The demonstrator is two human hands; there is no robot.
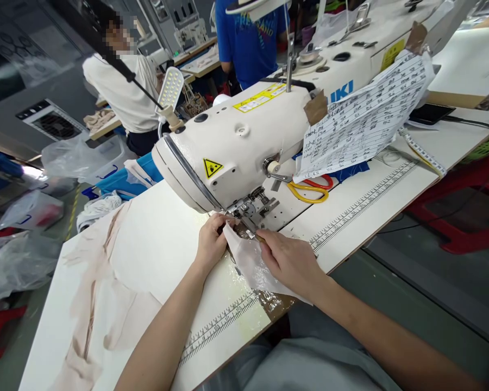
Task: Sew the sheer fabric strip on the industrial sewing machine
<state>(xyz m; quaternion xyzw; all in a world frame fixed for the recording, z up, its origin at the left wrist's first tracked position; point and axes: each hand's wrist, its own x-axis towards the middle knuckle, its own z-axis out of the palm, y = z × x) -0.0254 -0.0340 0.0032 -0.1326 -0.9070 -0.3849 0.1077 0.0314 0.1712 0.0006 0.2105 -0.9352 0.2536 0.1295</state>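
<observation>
A white sewing machine [232, 130] stands on the table, its needle area low at the centre. Just in front of that area lies a pale piece of fabric [250, 263], partly over brown tape and clear film. My left hand [212, 239] is at the fabric's left edge, close to the presser foot, its fingers closed together on the cloth. To the right, my right hand [287, 258] grips a slim metal tool [250, 225] whose tip points toward the needle area. The exact kind of tool is too small to tell.
Scissors with yellow and red handles [309, 190] lie right of the needle area. A handwritten sheet [362, 119] hangs on the machine. Pale fabric [122, 309] spreads over the table's left. A phone [432, 113] and measuring tape [424, 152] lie right. Two people are behind.
</observation>
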